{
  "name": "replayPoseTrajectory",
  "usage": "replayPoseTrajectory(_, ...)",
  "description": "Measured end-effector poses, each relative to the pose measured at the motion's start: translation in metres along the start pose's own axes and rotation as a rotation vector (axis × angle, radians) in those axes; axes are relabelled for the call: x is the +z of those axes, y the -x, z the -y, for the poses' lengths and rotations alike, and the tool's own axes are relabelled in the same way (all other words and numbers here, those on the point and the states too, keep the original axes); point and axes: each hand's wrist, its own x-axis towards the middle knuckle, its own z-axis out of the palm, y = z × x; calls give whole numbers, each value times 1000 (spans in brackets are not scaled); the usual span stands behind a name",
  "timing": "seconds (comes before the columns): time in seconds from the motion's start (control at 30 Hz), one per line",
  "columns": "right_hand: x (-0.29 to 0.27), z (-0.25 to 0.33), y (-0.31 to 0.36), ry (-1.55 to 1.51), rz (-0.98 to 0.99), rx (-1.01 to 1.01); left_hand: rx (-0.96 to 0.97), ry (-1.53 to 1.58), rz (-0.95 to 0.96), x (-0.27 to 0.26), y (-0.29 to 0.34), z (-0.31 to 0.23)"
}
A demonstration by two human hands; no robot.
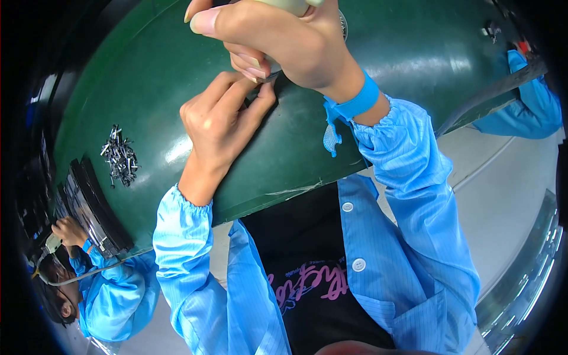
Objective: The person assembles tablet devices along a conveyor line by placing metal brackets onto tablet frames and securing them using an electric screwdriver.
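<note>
My left hand [220, 115] rests low over the green table mat [148, 89], its thumb and forefinger pinched on a small dark part [271, 77]; most of that part is hidden. Right above it, my right hand [296, 44] is wrapped round a pale green tool handle [290, 5], cut off by the top edge of the head view. The fingertips of my right hand come close to the small part; whether they touch it I cannot tell. A blue wrist strap [360, 99] circles my right wrist.
A pile of small black-and-silver parts [120, 157] lies on the left of the mat. Beyond it are long dark trays [89, 201] and a co-worker's hand [70, 231]. Behind my right hand stands a round dish [344, 25]. Another person's blue sleeve [523, 109] shows far right.
</note>
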Motion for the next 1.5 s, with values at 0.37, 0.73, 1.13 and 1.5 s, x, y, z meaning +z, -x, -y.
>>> replayPoseTrajectory(0.37, -2, 2, 1, 37, 29, -24, -15, 4, 13, -1, -1, -3)
replayPoseTrajectory(0.73, -14, -10, -1, 347, 139, -67, 23, 25, 23, -1, 0, -3)
replayPoseTrajectory(1.13, -1, 0, 3, 102, 20, -136, -9, 4, -25, 3, -3, -8)
replayPoseTrajectory(1.5, 7, 8, 0, 188, 60, 205, -44, 13, 2, -33, -5, -8)
